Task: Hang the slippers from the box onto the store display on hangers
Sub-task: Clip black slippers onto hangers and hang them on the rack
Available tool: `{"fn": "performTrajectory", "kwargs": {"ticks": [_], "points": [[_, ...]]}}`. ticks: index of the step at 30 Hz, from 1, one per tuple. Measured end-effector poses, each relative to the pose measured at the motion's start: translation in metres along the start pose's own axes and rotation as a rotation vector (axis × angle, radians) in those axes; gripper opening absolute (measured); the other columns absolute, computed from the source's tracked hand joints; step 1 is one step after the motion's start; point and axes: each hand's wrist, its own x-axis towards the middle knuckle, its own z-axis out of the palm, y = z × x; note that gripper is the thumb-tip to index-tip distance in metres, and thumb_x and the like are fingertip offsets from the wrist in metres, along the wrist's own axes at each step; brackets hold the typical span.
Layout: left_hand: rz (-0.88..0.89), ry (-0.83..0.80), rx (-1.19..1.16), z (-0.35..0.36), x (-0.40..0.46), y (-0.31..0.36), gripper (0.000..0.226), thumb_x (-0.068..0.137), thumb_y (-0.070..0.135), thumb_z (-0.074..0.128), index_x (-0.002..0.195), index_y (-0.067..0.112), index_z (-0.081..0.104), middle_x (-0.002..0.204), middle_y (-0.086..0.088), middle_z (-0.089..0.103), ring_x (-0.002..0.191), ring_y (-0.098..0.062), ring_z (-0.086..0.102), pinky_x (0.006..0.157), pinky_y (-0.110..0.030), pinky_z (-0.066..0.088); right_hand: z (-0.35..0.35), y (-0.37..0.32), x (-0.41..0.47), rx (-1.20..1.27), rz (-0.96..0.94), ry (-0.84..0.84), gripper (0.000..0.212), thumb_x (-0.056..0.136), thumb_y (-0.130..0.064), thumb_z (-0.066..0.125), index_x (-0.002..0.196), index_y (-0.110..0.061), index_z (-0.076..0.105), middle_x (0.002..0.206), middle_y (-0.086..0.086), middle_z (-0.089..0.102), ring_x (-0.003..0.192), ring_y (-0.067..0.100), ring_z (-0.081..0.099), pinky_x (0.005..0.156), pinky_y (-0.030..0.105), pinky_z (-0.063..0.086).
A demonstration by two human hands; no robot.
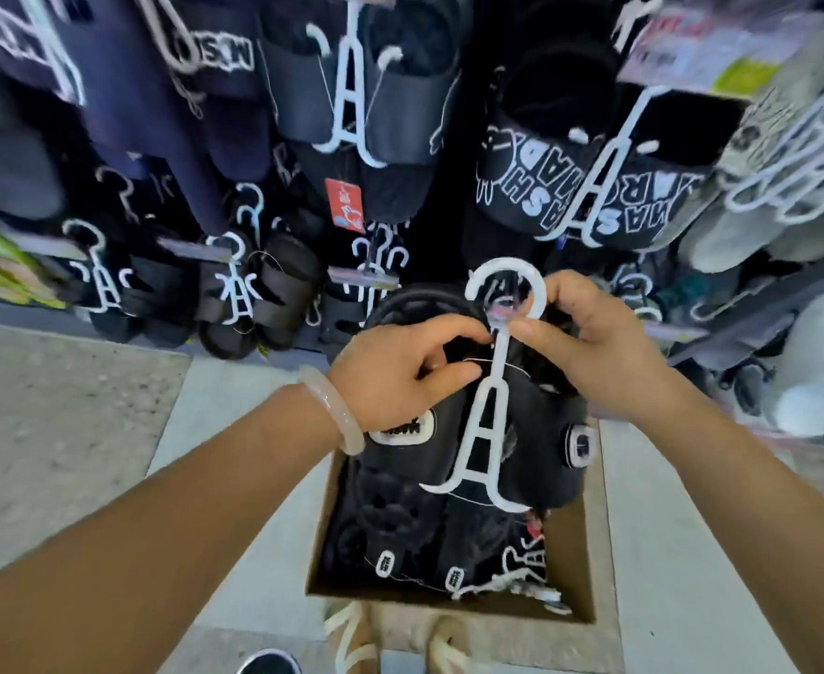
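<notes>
Two hands, left hand and right hand, pinch the stiff hanger neck; the slippers look light and soft.

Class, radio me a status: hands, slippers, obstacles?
Both hands, left and right, pinch white hanger. Black slippers on it, above box. Display ahead crowded.

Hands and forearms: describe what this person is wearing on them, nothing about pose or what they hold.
Both forearms are bare, with no sleeves in view. The left hand has a pale, translucent, milky bangle around its wrist, smooth and rounded. The right hand shows no gloves, no rings and no watch; its wrist is bare too.
</notes>
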Motion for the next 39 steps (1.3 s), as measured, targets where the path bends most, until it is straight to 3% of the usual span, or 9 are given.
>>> {"fn": "performTrajectory", "kwargs": {"ticks": [5, 9, 13, 18, 21, 24, 29, 35, 39], "points": [[-0.008, 0.101, 0.018, -0.052, -0.029, 0.035, 0.031, 0.078, 0.054, 0.046, 0.107, 0.043, 0.042, 0.063, 0.013, 0.059, 0.070, -0.009, 0.060, 0.080, -0.038, 0.050, -0.017, -0.060, 0.003, -0.097, -0.109, -0.003, 0.016, 0.086, -0.027, 0.060, 0.088, -0.012, 0.055, 0.093, 0.008, 0.063, 0.091, 0.025, 0.058, 0.085, 0.041, 0.045], [-0.047, 0.157, 0.097, -0.076, -0.048, 0.062, 0.025, 0.081, 0.055, 0.051, 0.096, 0.036, 0.046, 0.064, 0.018, 0.059, 0.068, -0.007, 0.057, 0.075, -0.029, 0.046, -0.027, -0.102, -0.004, -0.089, -0.159, -0.021, 0.013, 0.085, -0.029, 0.060, 0.078, -0.023, 0.050, 0.084, -0.005, 0.061, 0.090, 0.020, 0.058, 0.087, 0.038, 0.044], [-0.047, 0.233, 0.190, -0.105, -0.071, 0.101, 0.026, 0.084, 0.050, 0.053, 0.099, 0.029, 0.056, 0.075, 0.021, 0.058, 0.072, -0.005, 0.055, 0.071, -0.023, 0.039, -0.048, -0.139, -0.017, -0.004, -0.227, -0.022, 0.011, 0.085, -0.020, 0.062, 0.082, -0.014, 0.054, 0.082, 0.000, 0.059, 0.089, 0.024, 0.059, 0.089, 0.043, 0.044], [0.004, 0.255, 0.277, -0.145, -0.103, 0.145, 0.024, 0.085, 0.039, 0.060, 0.102, 0.021, 0.061, 0.077, 0.022, 0.051, 0.075, -0.003, 0.050, 0.072, -0.018, 0.037, -0.071, -0.193, -0.027, 0.075, -0.326, -0.070, 0.018, 0.083, -0.012, 0.065, 0.073, -0.018, 0.051, 0.074, -0.004, 0.055, 0.076, 0.013, 0.052, 0.080, 0.035, 0.043], [-0.003, 0.309, 0.273, -0.176, -0.117, 0.166, 0.026, 0.086, 0.034, 0.061, 0.106, 0.017, 0.062, 0.089, 0.015, 0.055, 0.085, -0.005, 0.051, 0.072, -0.010, 0.035, -0.078, -0.234, -0.028, 0.097, -0.391, -0.083, 0.022, 0.081, -0.006, 0.066, 0.071, -0.018, 0.051, 0.070, -0.006, 0.055, 0.067, 0.003, 0.051, 0.072, 0.017, 0.042], [-0.069, 0.359, 0.265, -0.207, -0.130, 0.177, 0.032, 0.085, 0.035, 0.061, 0.112, 0.017, 0.060, 0.096, 0.012, 0.053, 0.091, -0.005, 0.049, 0.076, -0.014, 0.034, -0.078, -0.273, -0.026, 0.096, -0.444, -0.092, 0.021, 0.082, -0.006, 0.066, 0.071, -0.017, 0.051, 0.072, -0.004, 0.058, 0.061, -0.005, 0.051, 0.064, 0.004, 0.040], [-0.105, 0.472, 0.232, -0.256, -0.157, 0.164, 0.030, 0.084, 0.035, 0.063, 0.109, 0.018, 0.062, 0.090, 0.014, 0.053, 0.088, -0.004, 0.049, 0.067, -0.006, 0.034, -0.053, -0.329, -0.011, 0.116, -0.496, -0.070, 0.016, 0.080, -0.008, 0.068, 0.072, -0.016, 0.056, 0.071, -0.007, 0.061, 0.059, -0.008, 0.053, 0.062, 0.003, 0.042], [-0.093, 0.587, 0.214, -0.318, -0.195, 0.115, 0.027, 0.088, 0.036, 0.057, 0.103, 0.016, 0.065, 0.087, 0.005, 0.064, 0.072, -0.007, 0.055, 0.068, -0.018, 0.043, 0.009, -0.392, 0.018, 0.121, -0.516, -0.018, 0.007, 0.079, -0.010, 0.070, 0.078, -0.009, 0.063, 0.071, -0.007, 0.061, 0.062, -0.001, 0.054, 0.061, 0.006, 0.042], [-0.118, 0.607, 0.277, -0.374, -0.220, 0.071, 0.028, 0.089, 0.039, 0.055, 0.107, 0.018, 0.062, 0.097, 0.002, 0.067, 0.088, -0.013, 0.061, 0.081, -0.027, 0.049, 0.064, -0.442, 0.043, 0.109, -0.510, -0.003, 0.015, 0.079, -0.010, 0.069, 0.072, -0.020, 0.060, 0.071, -0.007, 0.060, 0.059, -0.005, 0.052, 0.057, 0.002, 0.040]]}}
